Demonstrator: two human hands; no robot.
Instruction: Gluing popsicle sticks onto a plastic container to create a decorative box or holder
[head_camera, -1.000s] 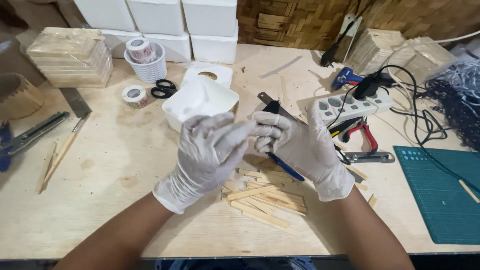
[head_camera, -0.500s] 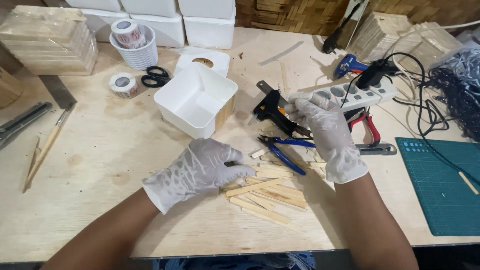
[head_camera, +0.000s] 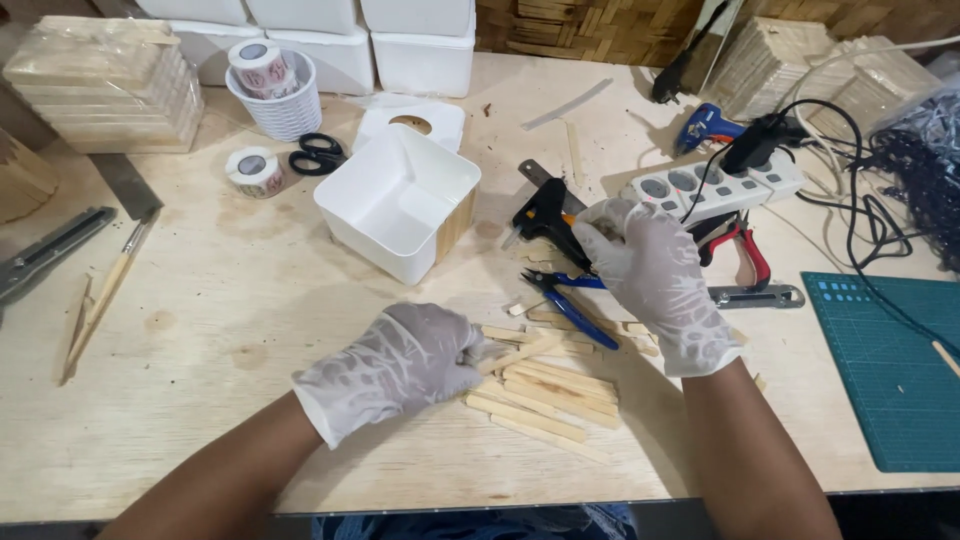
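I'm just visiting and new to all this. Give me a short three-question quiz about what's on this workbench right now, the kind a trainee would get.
1. True or false: the left hand rests on the pile of wooden sticks.
2. What does the right hand touch? A) the scissors B) the black glue gun C) the green cutting mat
3. Fill in: the white box lies tipped, its opening facing ____.

Key
1. True.
2. B. The scissors and the cutting mat lie untouched.
3. Upward, toward the camera; it looks empty.
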